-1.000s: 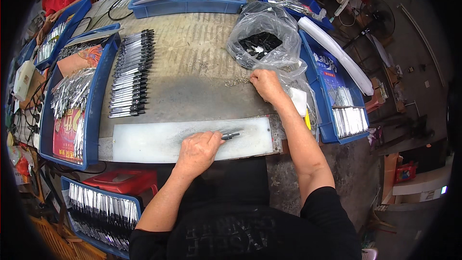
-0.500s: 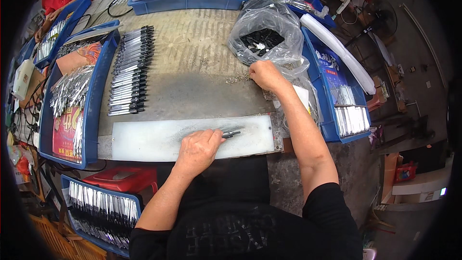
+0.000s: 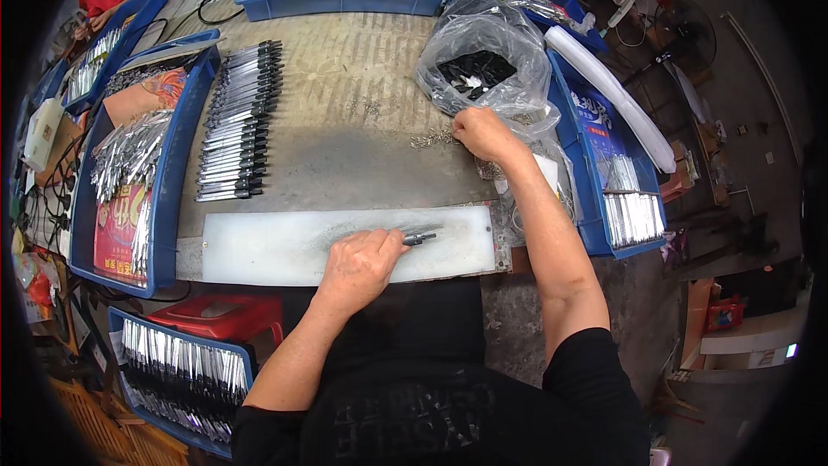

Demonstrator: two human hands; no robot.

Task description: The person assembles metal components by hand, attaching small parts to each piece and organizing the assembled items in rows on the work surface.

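At our far left, a blue tray (image 3: 191, 151) holds a loose heap of silver pen parts (image 3: 129, 155). Just right of it, a row of pens (image 3: 237, 134) lies stacked on the table (image 3: 345, 164), dark ends pointing right. A sleeve or cable catching those ends could, we judge, send the row rolling.

Nearer us is the white board (image 3: 259, 246). Over it our left hand (image 3: 362, 266) is curled snugly around a pen (image 3: 421, 238), whose dark end juts out to the right past the fingers; we can't count whether more are tucked inside. If that grip slackened, the pen might roll off the board's near edge.

Up and right, a pile of tiny metal bits (image 3: 431, 138) lies on the bare table. Our right hand (image 3: 485, 134) is at its right edge, fingertips pinched narrow; whether a bit sits between them, we can't make out. Pieces that small could slip or scatter if pinched carelessly.

Just beyond that hand, a clear bag (image 3: 533, 91) gapes around black parts (image 3: 476, 72). A knuckle snagging its loose plastic could tip it. Farthest right, another blue tray (image 3: 580, 164) holds silver pens (image 3: 634, 220).
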